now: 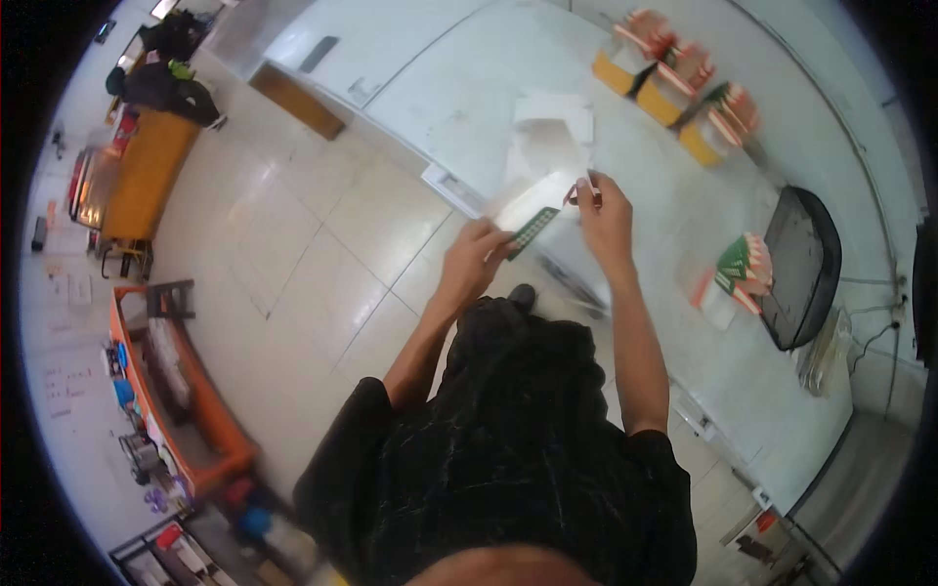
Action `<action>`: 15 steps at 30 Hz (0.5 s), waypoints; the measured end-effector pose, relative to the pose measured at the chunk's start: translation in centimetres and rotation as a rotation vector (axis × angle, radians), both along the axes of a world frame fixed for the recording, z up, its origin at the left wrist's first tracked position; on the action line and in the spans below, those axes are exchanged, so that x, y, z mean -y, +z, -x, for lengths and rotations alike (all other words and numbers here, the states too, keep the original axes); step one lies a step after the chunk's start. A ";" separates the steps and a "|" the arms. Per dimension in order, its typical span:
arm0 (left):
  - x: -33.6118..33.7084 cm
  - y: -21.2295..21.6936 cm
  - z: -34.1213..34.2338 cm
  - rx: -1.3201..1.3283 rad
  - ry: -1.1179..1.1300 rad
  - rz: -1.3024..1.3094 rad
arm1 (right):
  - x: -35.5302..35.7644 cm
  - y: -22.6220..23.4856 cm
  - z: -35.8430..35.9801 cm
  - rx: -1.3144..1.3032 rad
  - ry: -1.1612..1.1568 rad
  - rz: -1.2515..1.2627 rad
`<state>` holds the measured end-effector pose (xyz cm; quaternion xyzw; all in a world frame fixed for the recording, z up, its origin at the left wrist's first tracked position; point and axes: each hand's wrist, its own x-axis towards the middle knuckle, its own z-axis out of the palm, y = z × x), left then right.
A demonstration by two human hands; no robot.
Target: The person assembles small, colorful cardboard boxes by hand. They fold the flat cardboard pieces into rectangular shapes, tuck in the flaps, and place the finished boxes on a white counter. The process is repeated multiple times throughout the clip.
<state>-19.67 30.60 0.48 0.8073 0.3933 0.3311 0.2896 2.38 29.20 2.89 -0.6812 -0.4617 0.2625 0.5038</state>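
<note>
My left hand (474, 256) is closed on the near end of a narrow green strip (533, 232) with rows of pale round spots. The strip is held tilted in front of my body, by the edge of the white table. Just to its right, my right hand (608, 213) pinches a small piece, partly white and dark red, mostly hidden by the fingers; its kind is unclear. Beyond both hands, a white paper or opened packaging (553, 119) lies on the table (440, 107), blurred.
Yellow boxes (663, 98) of red and white packets line the table's far right. A black tray (803, 269) stands at the right, with green and white packets (745, 269) beside it. An orange-framed cart (171, 391) and an orange-brown bench (151, 176) are to the left.
</note>
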 end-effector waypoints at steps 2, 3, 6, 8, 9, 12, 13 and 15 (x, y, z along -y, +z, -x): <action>-0.1 1.1 0.0 -0.151 -0.091 0.003 | 0.9 -0.3 0.0 0.140 -0.060 -0.099; -0.2 1.4 0.1 -0.229 -0.129 0.002 | 1.4 -0.4 0.0 0.192 -0.070 -0.104; 0.1 1.6 -1.1 -0.352 -0.176 0.030 | 3.2 -0.7 0.0 0.287 -0.106 -0.083; 0.7 1.8 -3.3 -0.309 -0.172 0.053 | 4.7 -1.4 0.0 0.340 -0.129 -0.078; 1.2 2.2 -4.7 -0.279 -0.178 0.100 | 5.4 -1.6 -0.1 0.367 -0.139 -0.075; 2.9 2.3 -8.5 -0.212 -0.168 0.221 | 7.8 -2.4 -0.5 0.275 -0.153 -0.026; 3.4 1.5 -9.3 -0.166 -0.172 0.222 | 8.9 -2.2 -1.0 0.230 -0.156 -0.005; 4.4 -0.1 -10.4 -0.076 -0.179 0.218 | 10.9 -1.1 -2.3 0.138 -0.161 0.031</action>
